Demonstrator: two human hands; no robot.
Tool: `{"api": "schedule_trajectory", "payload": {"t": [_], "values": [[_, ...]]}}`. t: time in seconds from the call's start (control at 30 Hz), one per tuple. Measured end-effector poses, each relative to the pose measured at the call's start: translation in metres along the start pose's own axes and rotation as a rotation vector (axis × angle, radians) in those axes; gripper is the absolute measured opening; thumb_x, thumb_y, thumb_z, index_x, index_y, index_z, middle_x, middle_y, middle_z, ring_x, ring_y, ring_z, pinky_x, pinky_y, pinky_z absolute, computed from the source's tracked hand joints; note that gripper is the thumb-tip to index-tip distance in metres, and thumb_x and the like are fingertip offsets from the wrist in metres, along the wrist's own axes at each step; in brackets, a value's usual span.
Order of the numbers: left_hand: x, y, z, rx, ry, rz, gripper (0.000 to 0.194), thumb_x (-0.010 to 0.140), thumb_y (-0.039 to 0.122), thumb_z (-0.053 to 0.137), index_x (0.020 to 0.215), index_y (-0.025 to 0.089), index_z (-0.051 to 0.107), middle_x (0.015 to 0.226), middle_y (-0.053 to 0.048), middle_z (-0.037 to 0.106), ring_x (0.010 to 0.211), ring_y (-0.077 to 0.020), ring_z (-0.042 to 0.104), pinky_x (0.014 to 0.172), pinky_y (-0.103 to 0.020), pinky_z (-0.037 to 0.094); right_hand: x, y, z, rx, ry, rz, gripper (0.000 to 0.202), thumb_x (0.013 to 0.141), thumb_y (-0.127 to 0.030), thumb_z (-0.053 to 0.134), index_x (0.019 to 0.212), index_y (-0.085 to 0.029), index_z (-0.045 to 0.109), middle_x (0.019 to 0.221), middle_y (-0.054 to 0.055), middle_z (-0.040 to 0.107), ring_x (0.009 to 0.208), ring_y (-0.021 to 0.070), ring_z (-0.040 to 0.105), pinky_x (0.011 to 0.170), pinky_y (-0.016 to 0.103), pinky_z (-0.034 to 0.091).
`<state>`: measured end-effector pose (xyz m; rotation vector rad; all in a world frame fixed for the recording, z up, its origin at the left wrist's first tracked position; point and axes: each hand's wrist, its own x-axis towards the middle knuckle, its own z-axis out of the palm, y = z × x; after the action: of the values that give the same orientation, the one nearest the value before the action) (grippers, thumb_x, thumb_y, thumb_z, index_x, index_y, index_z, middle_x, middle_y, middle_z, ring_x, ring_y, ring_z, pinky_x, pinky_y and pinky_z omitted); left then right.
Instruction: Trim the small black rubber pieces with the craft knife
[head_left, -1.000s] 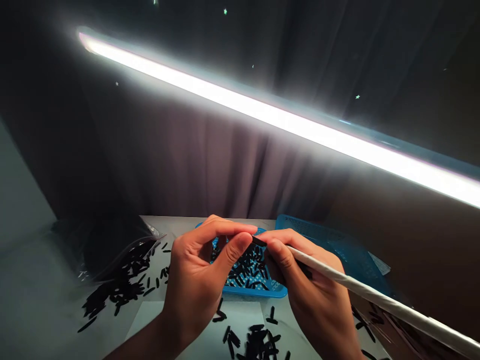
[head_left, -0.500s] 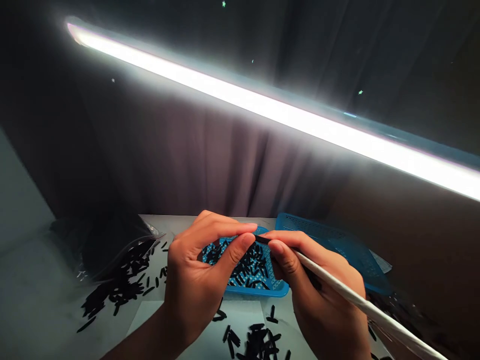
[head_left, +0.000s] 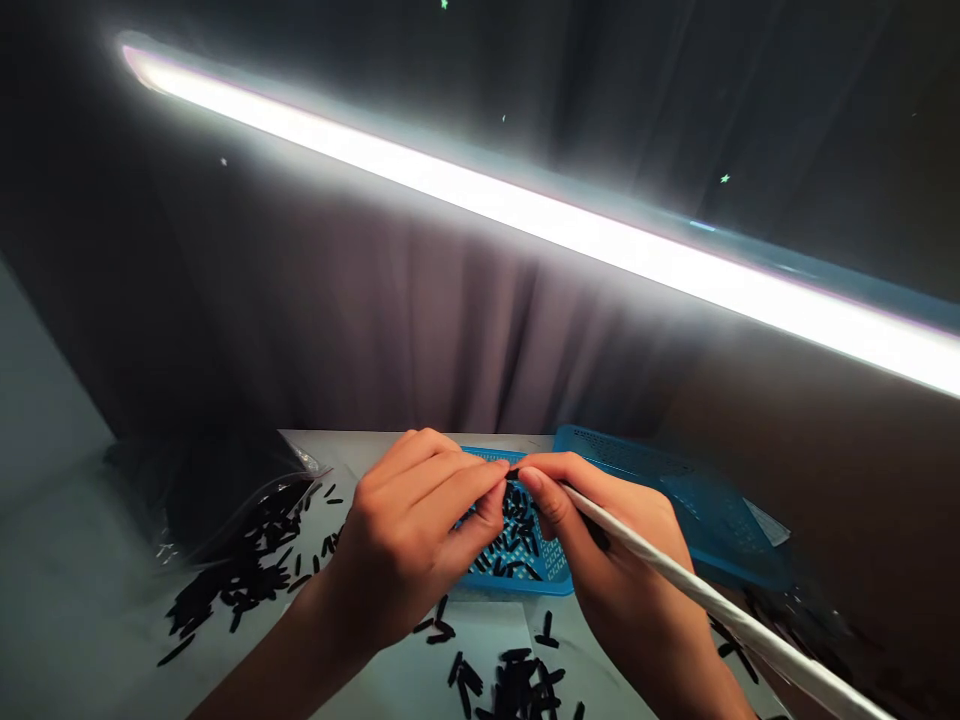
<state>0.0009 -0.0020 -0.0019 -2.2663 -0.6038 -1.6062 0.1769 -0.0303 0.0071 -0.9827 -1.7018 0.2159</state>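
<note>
A small black elongated piece [head_left: 513, 474] is pinched between my two hands, mostly covered by fingertips. My left hand [head_left: 420, 530] closes thumb and index finger at its left end. On the other side, my right hand [head_left: 615, 540] grips it with thumb and forefinger. A white cord-like strand [head_left: 697, 590] runs from my right hand's fingers toward the lower right; whether it joins the black piece I cannot tell. Beneath both hands sits a blue perforated basket [head_left: 517, 588] with many similar black pieces inside.
A clear plastic bag [head_left: 217, 490] lies at the left, black pieces [head_left: 202, 600] spilling beside it. More pieces [head_left: 525, 685] lie in front, near a pale sheet [head_left: 420, 670]. A second blue basket [head_left: 675, 500] stands at the right. A bright tube light [head_left: 525, 200] crosses above.
My left hand has rolled over so more of its back shows, its fingertips still at the black piece. My right hand has shifted slightly left, and the hands are closer together.
</note>
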Motion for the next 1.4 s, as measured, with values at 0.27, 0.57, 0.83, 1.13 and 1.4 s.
{"api": "schedule_trajectory", "payload": {"t": [0.27,0.57,0.83,1.13,1.4], "values": [[-0.005,-0.010,0.016,0.098,0.069,-0.045,0.015,0.090,0.004,0.069,0.086,0.018,0.073,0.074,-0.001,0.078,0.068,-0.0165,0.068,0.068,-0.031,0.055,0.006,0.020,0.005,0.130,-0.096,0.155,0.032,0.102,-0.038,0.061,0.084,-0.019,0.079,0.058,-0.003,0.056,0.053,0.0118,0.044,0.051,0.025,0.035],[-0.030,-0.059,0.042,0.029,-0.264,-0.382,0.019,0.090,0.009,0.070,0.102,0.019,0.081,0.090,-0.005,0.082,0.084,-0.0233,0.074,0.077,-0.035,0.060,0.017,0.070,0.031,0.352,-0.090,0.502,0.047,0.085,-0.064,0.073,0.083,-0.017,0.077,0.055,-0.004,0.048,0.054,0.0116,0.040,0.051,0.024,0.030],[-0.013,-0.027,0.026,-0.163,-0.281,-0.349,0.013,0.093,0.015,0.075,0.103,0.021,0.079,0.098,-0.002,0.081,0.090,-0.0205,0.072,0.085,-0.035,0.058,0.009,0.061,0.046,0.810,-0.138,0.793,0.057,0.070,-0.069,0.087,0.080,-0.016,0.067,0.053,-0.009,0.043,0.047,0.0044,0.026,0.045,0.019,0.017],[-0.016,-0.014,0.019,-0.292,-0.266,-0.433,0.015,0.095,0.011,0.071,0.088,0.022,0.077,0.093,-0.003,0.083,0.086,-0.0197,0.075,0.084,-0.034,0.060,-0.002,0.044,0.050,1.025,-0.057,0.894,0.053,0.073,-0.063,0.089,0.078,-0.016,0.066,0.052,-0.008,0.046,0.045,0.0031,0.025,0.043,0.017,0.015],[-0.012,-0.006,0.005,-0.294,-0.262,-0.532,0.013,0.097,0.015,0.066,0.088,0.020,0.073,0.087,-0.003,0.079,0.079,-0.0168,0.072,0.073,-0.027,0.057,-0.031,0.042,0.062,1.279,0.176,1.240,0.045,0.079,-0.050,0.091,0.073,-0.017,0.060,0.052,-0.009,0.042,0.043,0.0023,0.023,0.038,0.014,0.021]]}}
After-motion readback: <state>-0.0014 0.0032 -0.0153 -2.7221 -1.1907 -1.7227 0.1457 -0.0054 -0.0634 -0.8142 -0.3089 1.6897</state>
